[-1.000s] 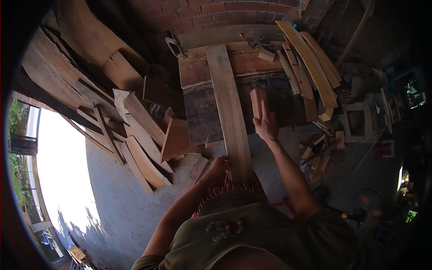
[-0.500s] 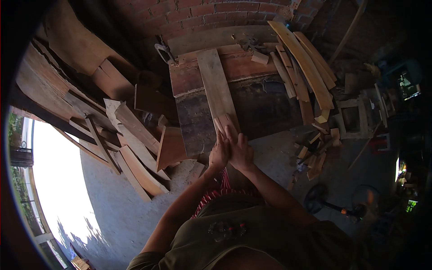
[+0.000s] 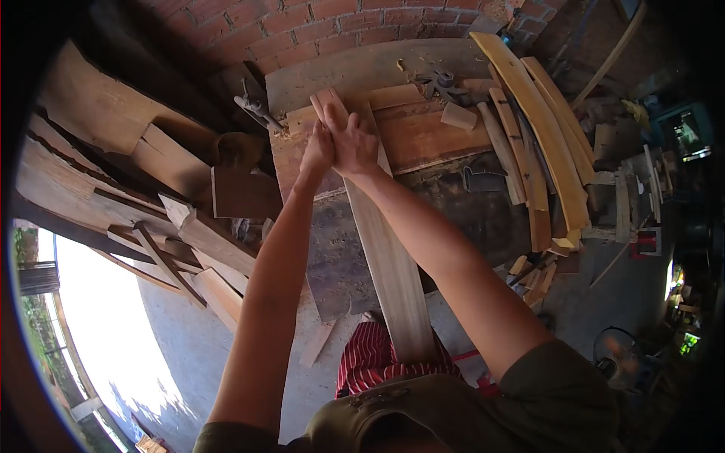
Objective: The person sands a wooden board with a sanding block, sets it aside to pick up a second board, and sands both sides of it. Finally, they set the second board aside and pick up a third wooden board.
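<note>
A long, pale wooden board (image 3: 393,279) runs from the far side of the workbench toward me, its near end against my striped clothing. At its far end, my right hand (image 3: 353,143) is closed over a small wooden block (image 3: 327,97) that lies along the board. Pressed against the block's left side is my left hand (image 3: 318,147), its fingers closed and touching my right hand. Only the front end of the block shows, with a line down its middle; my hands cover the rest, including its underside.
A clamp (image 3: 257,109) grips the bench's left corner. Metal tools (image 3: 444,84) and a small wood offcut (image 3: 458,115) lie at the back. Long curved planks (image 3: 532,124) lie along the right side, and lumber (image 3: 177,155) leans at left. Behind stands a brick wall (image 3: 332,26).
Both hands have pushed the block away from me, from the board's near part to its far end. My arms are now stretched out, and the board's near end has come closer to my body.
</note>
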A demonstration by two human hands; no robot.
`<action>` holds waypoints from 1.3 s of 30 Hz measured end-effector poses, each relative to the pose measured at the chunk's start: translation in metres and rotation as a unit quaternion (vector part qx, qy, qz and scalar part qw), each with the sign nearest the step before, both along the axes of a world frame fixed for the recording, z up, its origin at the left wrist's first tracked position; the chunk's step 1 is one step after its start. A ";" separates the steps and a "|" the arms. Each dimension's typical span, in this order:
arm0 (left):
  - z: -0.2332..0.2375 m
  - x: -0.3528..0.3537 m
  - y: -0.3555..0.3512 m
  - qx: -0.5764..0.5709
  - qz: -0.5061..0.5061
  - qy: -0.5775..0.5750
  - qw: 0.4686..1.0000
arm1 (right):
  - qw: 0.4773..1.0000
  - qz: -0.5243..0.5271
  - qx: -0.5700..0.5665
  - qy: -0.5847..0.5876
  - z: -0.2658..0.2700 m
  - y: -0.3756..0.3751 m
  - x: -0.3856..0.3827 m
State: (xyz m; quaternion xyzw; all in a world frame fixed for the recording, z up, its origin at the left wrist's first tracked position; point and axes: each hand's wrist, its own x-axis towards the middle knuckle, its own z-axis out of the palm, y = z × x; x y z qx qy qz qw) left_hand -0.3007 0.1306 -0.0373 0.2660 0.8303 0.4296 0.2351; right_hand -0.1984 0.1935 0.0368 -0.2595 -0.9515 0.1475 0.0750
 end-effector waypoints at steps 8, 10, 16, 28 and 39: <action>0.000 0.070 -0.028 -0.025 -0.004 0.074 0.997 | 0.998 -0.023 0.042 0.029 -0.012 -0.029 0.063; 0.043 0.147 -0.059 -0.106 0.003 0.013 0.994 | 1.000 -0.024 0.002 0.011 -0.008 -0.056 0.124; 0.071 0.333 -0.162 -0.187 -0.084 -0.032 0.978 | 0.997 -0.011 -0.034 -0.070 0.003 -0.157 0.318; 0.055 0.162 -0.043 -0.108 -0.057 0.037 0.992 | 0.998 -0.027 -0.022 -0.047 0.005 -0.039 0.140; -0.004 0.031 0.051 0.019 -0.114 0.087 0.989 | 0.998 -0.069 0.011 -0.001 -0.005 0.034 0.041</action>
